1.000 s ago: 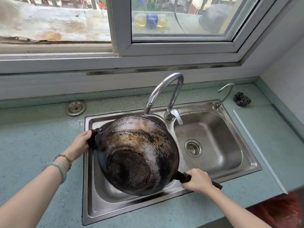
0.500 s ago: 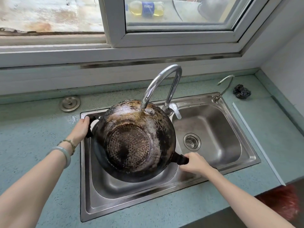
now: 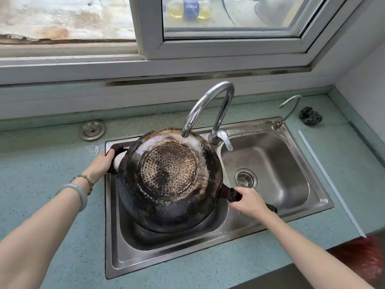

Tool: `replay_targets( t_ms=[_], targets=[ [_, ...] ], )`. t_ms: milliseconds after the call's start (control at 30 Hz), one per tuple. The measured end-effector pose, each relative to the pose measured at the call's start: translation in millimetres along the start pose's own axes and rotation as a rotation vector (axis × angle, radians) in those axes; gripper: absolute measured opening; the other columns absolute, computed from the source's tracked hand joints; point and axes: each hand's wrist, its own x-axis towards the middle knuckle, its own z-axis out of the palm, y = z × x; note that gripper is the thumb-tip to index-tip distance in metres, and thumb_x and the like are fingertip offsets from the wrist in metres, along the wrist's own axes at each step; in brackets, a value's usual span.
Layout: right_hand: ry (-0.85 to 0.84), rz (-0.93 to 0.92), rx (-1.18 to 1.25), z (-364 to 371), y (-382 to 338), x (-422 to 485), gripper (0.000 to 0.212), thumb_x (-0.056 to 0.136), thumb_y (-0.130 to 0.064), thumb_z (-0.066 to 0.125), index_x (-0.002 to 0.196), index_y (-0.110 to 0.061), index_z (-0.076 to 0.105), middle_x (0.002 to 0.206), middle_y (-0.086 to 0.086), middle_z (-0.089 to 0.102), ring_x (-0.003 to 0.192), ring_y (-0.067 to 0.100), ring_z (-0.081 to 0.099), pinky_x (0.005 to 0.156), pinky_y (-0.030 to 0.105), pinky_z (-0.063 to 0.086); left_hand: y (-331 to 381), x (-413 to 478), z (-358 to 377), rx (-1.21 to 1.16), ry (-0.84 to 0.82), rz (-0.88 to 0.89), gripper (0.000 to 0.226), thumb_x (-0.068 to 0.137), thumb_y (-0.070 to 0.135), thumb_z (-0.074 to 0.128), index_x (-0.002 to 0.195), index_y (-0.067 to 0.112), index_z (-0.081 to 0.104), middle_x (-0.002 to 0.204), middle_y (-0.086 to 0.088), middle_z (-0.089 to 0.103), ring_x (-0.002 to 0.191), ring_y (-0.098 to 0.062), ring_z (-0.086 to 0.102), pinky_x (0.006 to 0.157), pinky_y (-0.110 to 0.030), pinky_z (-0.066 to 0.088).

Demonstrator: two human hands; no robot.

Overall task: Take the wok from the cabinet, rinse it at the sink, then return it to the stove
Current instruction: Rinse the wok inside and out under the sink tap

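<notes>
Wok [image 3: 168,180]: blackened, held upside down with its dimpled base toward the camera, centre of frame, over the left basin [image 3: 145,240] of the double sink [image 3: 111,226].
- Far edge: just under the spout of the faucet [image 3: 210,101]. A thin water stream [image 3: 183,140] lands on the upper right of the base.
- Near edge: hangs inside the basin, with a gap showing before the sink's front wall. Contact with the basin floor cannot be told.

Left hand [image 3: 100,163]: fingers curled round the loop handle [image 3: 117,150], above the sink's left rim.

Right hand [image 3: 248,202]: closed round the long handle [image 3: 232,193], over the divider between the basins. The handle's tip pokes out past the hand.

Right basin [image 3: 281,163]: drain strainer [image 3: 245,180] at its centre.

Countertop [image 3: 41,163]:
- Round metal lid [image 3: 92,130], upper left of the sink.
- Small tap [image 3: 289,107], at the sink's back right corner.
- Scouring ball [image 3: 310,118], just right of the small tap.
- White strip [image 3: 331,184], running down the right side.
</notes>
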Motion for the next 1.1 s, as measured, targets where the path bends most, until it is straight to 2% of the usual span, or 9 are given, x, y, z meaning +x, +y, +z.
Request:
replay_targets(
  t_ms=[100,233,333,467,567,700,867,967,1100],
  targets=[
    [-0.018,0.011,0.021,1.7,-0.8,-1.7,0.016,0.060,-0.044,0.059,0.058,-0.030,0.050,0.059,-0.003,0.055,0.066,0.021,0.054,0.061,0.032,0.043,2.4,-4.6,-4.5,-0.090,-0.013,-0.046,0.043,0.097,0.040,0.040,0.081,0.002,0.053,0.081,-0.021,0.054,0.072,-0.034,0.054,0.068,-0.034,0.042],
    [-0.011,0.035,0.081,8.3,-1.3,-2.0,0.023,0.058,-0.044,0.059,0.052,-0.026,0.047,0.053,-0.003,0.051,0.061,0.018,0.048,0.056,0.032,0.039,5.5,-16.3,-9.1,-0.181,-0.040,-0.085,0.031,0.099,0.027,0.045,0.074,0.009,0.048,0.066,-0.010,0.044,0.057,-0.023,0.043,0.053,-0.028,0.044],
    [-0.024,0.071,0.118,13.6,-2.2,-1.7,0.019,0.062,-0.041,0.063,0.050,-0.032,0.052,0.052,-0.004,0.050,0.060,0.017,0.049,0.056,0.032,0.037,-0.3,-12.1,-15.1,-0.205,-0.061,-0.080,0.027,0.094,0.030,0.051,0.075,0.011,0.049,0.070,-0.010,0.047,0.057,-0.021,0.041,0.060,-0.030,0.036],
    [-0.043,0.094,0.159,18.6,0.9,-2.9,0.026,0.066,-0.037,0.066,0.046,-0.035,0.050,0.047,-0.005,0.045,0.054,0.013,0.045,0.053,0.029,0.032,-4.2,-2.9,-17.3,-0.248,-0.088,-0.130,0.025,0.094,0.033,0.051,0.093,0.009,0.055,0.070,-0.008,0.050,0.053,-0.019,0.048,0.052,-0.026,0.027],
    [-0.042,0.104,0.174,18.6,3.7,-4.1,0.032,0.069,-0.036,0.067,0.043,-0.034,0.049,0.047,-0.005,0.043,0.051,0.012,0.042,0.051,0.029,0.030,6.1,-9.1,-10.2,-0.285,-0.099,-0.160,0.023,0.097,0.031,0.046,0.082,0.014,0.050,0.062,-0.003,0.042,0.036,-0.008,0.044,0.044,-0.019,0.026],
    [-0.050,0.108,0.204,16.6,6.1,-4.4,0.035,0.069,-0.034,0.066,0.045,-0.023,0.042,0.048,-0.005,0.041,0.049,0.012,0.038,0.053,0.030,0.028,9.6,-10.3,-3.8,-0.320,-0.120,-0.217,0.027,0.099,0.033,0.044,0.079,0.015,0.047,0.067,-0.003,0.045,0.052,-0.012,0.039,0.033,-0.012,0.027],
    [-0.036,0.088,0.203,17.9,11.9,-10.6,0.028,0.056,-0.040,0.054,0.046,-0.022,0.035,0.045,-0.006,0.038,0.050,0.014,0.036,0.053,0.029,0.026,11.6,-10.2,1.4,-0.335,-0.103,-0.248,0.027,0.099,0.033,0.044,0.080,0.013,0.045,0.061,-0.002,0.039,0.034,-0.008,0.036,0.032,-0.010,0.028],
    [0.002,0.116,0.131,15.6,15.1,-14.9,0.025,0.064,-0.036,0.059,0.049,-0.024,0.044,0.050,-0.005,0.049,0.056,0.018,0.047,0.054,0.030,0.035,13.5,-13.0,5.9,-0.337,-0.113,-0.265,0.025,0.100,0.028,0.042,0.083,0.010,0.045,0.062,-0.002,0.038,0.042,-0.011,0.039,0.033,-0.012,0.035],
    [0.107,0.106,-0.010,4.1,17.7,-19.0,0.026,0.071,-0.038,0.062,0.054,-0.024,0.047,0.058,-0.002,0.059,0.066,0.024,0.059,0.057,0.031,0.043,18.6,-23.5,15.3,-0.368,-0.126,-0.274,0.020,0.101,0.017,0.039,0.085,0.010,0.048,0.060,-0.003,0.050,0.043,-0.010,0.050,0.032,-0.015,0.043]
  ],
)
